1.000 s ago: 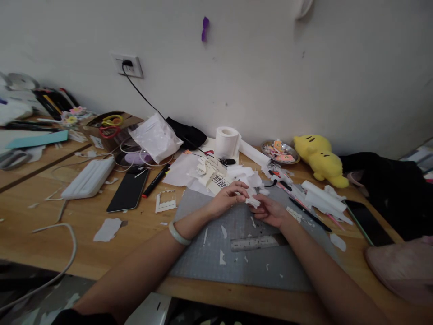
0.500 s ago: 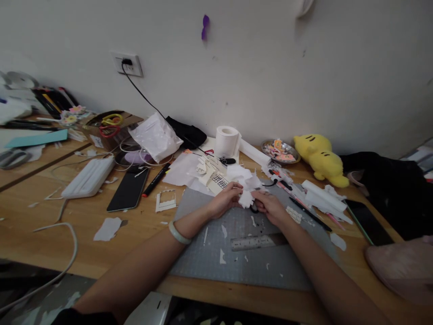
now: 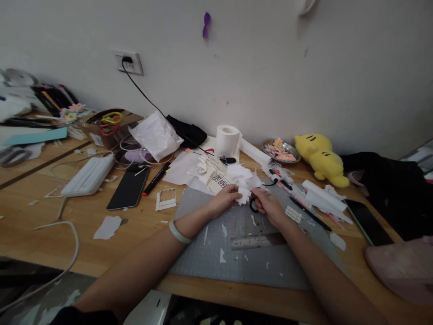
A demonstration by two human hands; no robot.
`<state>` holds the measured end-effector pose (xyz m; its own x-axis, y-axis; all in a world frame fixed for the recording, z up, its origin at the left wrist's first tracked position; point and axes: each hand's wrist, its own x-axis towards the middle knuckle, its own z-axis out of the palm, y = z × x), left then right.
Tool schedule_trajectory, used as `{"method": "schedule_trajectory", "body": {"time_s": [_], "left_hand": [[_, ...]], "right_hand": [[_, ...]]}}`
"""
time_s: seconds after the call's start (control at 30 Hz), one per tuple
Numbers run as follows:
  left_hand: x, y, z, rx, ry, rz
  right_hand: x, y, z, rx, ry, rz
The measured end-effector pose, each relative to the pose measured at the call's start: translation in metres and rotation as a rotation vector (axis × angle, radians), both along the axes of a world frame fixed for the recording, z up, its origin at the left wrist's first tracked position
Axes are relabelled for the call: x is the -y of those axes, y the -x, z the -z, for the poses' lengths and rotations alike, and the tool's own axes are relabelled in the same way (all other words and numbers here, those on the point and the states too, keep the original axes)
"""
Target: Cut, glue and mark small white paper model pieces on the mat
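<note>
Above the grey cutting mat [image 3: 203, 253], a small jagged white paper piece [image 3: 244, 196] is pinched between the fingers of my left hand [image 3: 223, 201]. My right hand [image 3: 269, 206] is at the right side of that piece, fingers closed on a pair of black-handled scissors [image 3: 253, 205]; its blades are hard to make out. Behind the hands lie crumpled white paper [image 3: 241, 174] and a cream sheet with black drawn grids [image 3: 216, 179]. A metal ruler [image 3: 253, 241] and small paper scraps rest on the mat nearer to me.
A black phone [image 3: 128, 188], a marker [image 3: 155, 179] and a white power strip [image 3: 89, 176] lie at left. Behind are a toilet roll [image 3: 227, 142] and a metal dish [image 3: 293, 153]. A yellow plush toy [image 3: 320, 155] and another phone [image 3: 368, 221] are at right.
The white paper piece has turned and moved slightly left in my left hand. My right hand's fingers have shifted, and the black scissor handle shows more clearly.
</note>
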<state>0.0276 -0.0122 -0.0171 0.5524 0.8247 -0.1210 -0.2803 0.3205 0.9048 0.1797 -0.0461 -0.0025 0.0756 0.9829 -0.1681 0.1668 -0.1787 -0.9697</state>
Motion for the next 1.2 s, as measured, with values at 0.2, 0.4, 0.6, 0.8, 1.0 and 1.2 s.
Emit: {"method": "schedule_trajectory", "body": {"time_s": [0.2, 0.4, 0.6, 0.8, 1.0, 1.2], "left_hand": [[-0.0029, 0.0006, 0.0026, -0.041, -0.02, -0.064], [-0.0006, 0.0008, -0.0007, -0.126, -0.063, -0.097], [0.0003, 0.0015, -0.0034, -0.21, -0.1, -0.109], [0.001, 0.0012, -0.0048, -0.256, -0.123, -0.101], [-0.0006, 0.0009, -0.0023, -0.276, -0.133, -0.092], [-0.0014, 0.0005, 0.0006, -0.276, -0.122, -0.087]], "right_hand": [[0.0, -0.0008, -0.0002, 0.124, 0.023, -0.104], [-0.0006, 0.0002, 0.0005, 0.183, 0.032, -0.129], [-0.0007, -0.0008, -0.0005, 0.197, 0.051, -0.151], [-0.0016, -0.0031, 0.0004, 0.195, 0.063, -0.175], [-0.0021, -0.0032, -0.0024, 0.201, 0.086, -0.192], [-0.0005, -0.0025, -0.0069, 0.212, 0.094, -0.206]]}}
